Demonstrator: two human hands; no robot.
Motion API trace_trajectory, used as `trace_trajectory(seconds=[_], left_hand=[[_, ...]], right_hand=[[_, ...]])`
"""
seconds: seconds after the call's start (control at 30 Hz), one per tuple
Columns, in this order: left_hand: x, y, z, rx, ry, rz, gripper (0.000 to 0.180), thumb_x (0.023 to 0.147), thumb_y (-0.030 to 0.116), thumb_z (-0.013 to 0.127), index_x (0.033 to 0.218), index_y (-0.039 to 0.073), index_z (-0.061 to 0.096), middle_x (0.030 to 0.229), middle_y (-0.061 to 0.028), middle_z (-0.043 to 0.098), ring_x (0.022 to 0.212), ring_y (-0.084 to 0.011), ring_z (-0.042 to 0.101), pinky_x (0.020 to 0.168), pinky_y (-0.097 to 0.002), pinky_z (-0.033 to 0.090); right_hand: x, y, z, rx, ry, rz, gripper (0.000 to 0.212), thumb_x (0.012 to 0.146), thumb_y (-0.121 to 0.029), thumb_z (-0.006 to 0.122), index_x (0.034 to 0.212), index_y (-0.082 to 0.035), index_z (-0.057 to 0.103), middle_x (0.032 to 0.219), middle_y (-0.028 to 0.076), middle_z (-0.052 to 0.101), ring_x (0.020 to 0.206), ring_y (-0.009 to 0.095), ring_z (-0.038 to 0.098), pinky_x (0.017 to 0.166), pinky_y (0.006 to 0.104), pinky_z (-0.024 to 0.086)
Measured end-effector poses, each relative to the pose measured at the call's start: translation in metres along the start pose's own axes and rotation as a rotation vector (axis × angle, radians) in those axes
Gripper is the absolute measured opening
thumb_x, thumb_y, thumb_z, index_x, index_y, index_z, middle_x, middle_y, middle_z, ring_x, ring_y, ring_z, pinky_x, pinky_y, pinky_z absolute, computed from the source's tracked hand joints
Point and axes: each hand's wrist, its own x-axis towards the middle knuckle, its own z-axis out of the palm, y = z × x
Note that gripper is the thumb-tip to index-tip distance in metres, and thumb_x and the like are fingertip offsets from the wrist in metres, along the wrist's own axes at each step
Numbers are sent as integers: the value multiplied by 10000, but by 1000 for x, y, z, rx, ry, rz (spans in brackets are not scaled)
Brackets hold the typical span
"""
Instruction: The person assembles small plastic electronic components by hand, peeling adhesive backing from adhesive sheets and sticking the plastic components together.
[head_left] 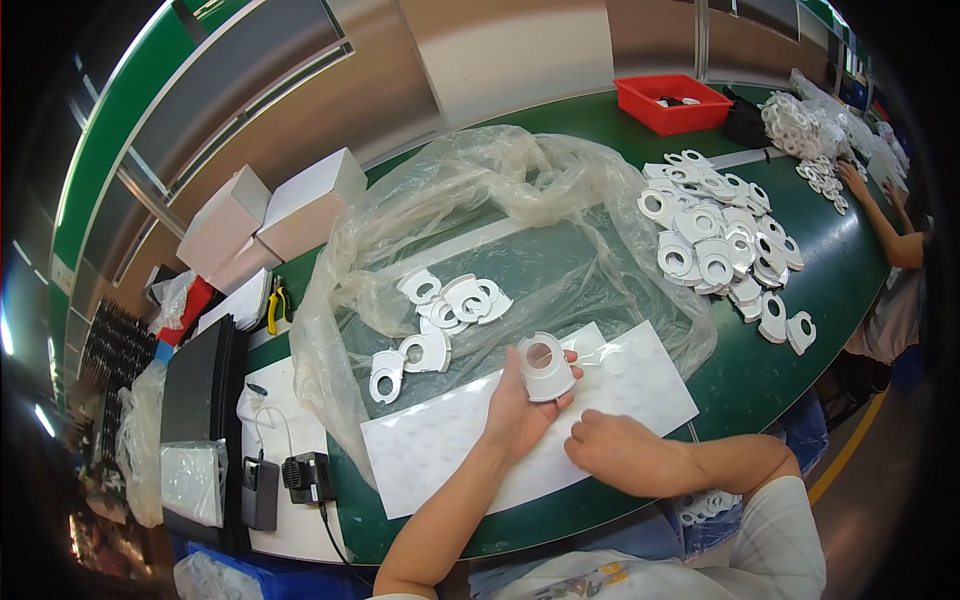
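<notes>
My left hand [512,415] grips a silver-white flat part [550,384] with a large round hole, held up over a long white sheet [430,455]. Its fingers wrap around the part's edges. To the right, my right hand [625,455] is closed above the same sheet, fingers curled inward; whatever they may hold is hidden. Pale round spots show faintly on the sheet. Beyond it, several similar silver parts [437,348] lie on clear plastic film [560,262]. A larger heap of such parts [715,235] is piled at the right.
A red bin [672,105] stands at the back of the green table [835,250]. White boxes [315,205], yellow-handled pliers [278,306], a black device [307,478] with a cable and a dark folder [205,375] are at left. Another person's arm [880,225] reaches in at right.
</notes>
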Motion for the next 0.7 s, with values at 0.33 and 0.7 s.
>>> trace_trajectory(seconds=[0.33,0.7], left_hand=[[0,1,7,38,51,-19,460,982,522,287,1159,135,462,1087,-139,566,905,-252,600,566,-278,460],[5,0,-2,295,58,24,562,958,549,349,1266,83,407,1022,-84,580,835,-207,612,590,-266,435]], right_hand=[[-4,-14,-26,-26,-248,-264,156,751,-109,642,817,23,593,661,120,593,696,225,617,557,315,513],[36,71,-20,1276,697,175,344,823,2,650,1129,-34,495,934,47,580,851,96,562,763,258,474]])
